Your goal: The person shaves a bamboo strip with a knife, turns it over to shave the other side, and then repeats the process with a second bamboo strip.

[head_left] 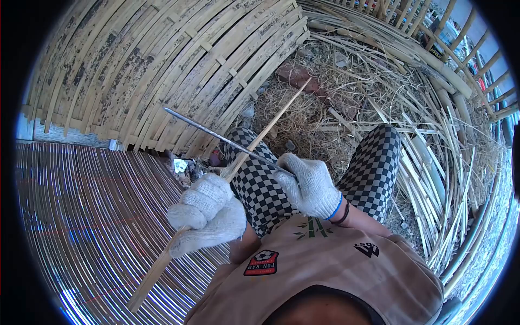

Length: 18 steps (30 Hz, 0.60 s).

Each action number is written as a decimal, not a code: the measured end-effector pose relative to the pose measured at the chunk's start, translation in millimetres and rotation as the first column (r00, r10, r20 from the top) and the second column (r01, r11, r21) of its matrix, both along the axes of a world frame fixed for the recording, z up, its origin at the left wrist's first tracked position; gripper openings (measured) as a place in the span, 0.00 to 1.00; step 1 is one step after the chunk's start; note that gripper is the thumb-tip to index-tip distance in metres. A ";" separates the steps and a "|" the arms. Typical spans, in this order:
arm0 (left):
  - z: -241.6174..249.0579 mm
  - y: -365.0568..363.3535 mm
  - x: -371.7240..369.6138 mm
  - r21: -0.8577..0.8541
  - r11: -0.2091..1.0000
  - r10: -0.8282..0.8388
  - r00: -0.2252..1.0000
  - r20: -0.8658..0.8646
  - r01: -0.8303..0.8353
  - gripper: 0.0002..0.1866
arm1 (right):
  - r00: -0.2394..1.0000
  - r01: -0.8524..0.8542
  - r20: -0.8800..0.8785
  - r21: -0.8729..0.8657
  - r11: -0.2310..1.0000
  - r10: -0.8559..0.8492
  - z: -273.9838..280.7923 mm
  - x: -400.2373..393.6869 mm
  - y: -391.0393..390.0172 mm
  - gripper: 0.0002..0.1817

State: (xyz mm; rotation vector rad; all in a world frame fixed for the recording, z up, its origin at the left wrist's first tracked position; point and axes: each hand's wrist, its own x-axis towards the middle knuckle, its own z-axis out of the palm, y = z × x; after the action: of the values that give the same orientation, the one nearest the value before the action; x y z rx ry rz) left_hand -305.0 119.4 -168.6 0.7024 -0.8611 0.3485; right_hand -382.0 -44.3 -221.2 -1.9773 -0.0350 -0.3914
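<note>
My left hand (203, 214), in a white knitted glove, is closed around a bamboo strip (279, 115). The strip runs from its wide end at the lower left to a narrow tip at the upper right. In my right hand (311, 186), also gloved in white, is a knife (203, 129); the fingers cover its handle. Its long, thin metal blade points to the upper left and crosses the strip above the left hand, over my checkered trousers (371, 162).
A woven bamboo panel (179, 59) rises at the upper left, with a ribbed brown surface (92, 211) below it. Bamboo shavings (346, 92) cover the ground ahead, around a reddish-brown block (295, 76). Split bamboo strips (428, 200) lie to the right, inside a bamboo fence (471, 49).
</note>
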 end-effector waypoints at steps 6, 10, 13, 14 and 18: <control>3.4 -8.5 3.2 -0.046 0.999 0.007 1.000 0.028 -0.005 0.35 | 0.994 0.002 -0.105 -0.078 0.997 -0.010 2.0 7.1 4.8 0.13; 0.4 1.8 12.7 -0.021 0.999 0.031 0.999 0.033 -0.030 0.35 | 0.990 -0.010 -0.144 -0.155 0.988 -0.013 7.1 7.6 6.2 0.14; 2.4 -21.2 0.2 -0.149 0.964 0.207 0.974 -0.096 -0.219 0.36 | 1.000 0.003 0.018 -0.141 0.990 0.000 26.7 4.0 4.1 0.13; 2.1 -23.0 -0.8 -0.150 0.965 0.203 0.975 -0.087 -0.214 0.36 | 0.996 0.015 0.094 -0.131 0.991 -0.002 29.2 4.4 3.0 0.12; 3.2 -1.4 4.2 0.010 0.999 -0.044 0.998 0.046 0.043 0.36 | 0.955 0.116 -0.241 -0.237 0.965 -0.174 -4.3 23.7 2.6 0.13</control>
State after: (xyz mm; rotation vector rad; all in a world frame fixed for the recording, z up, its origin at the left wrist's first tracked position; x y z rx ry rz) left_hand -300.8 118.0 -165.4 0.6848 -0.9207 0.3233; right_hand -358.3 -41.7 -225.5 -2.2449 0.2462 -0.2266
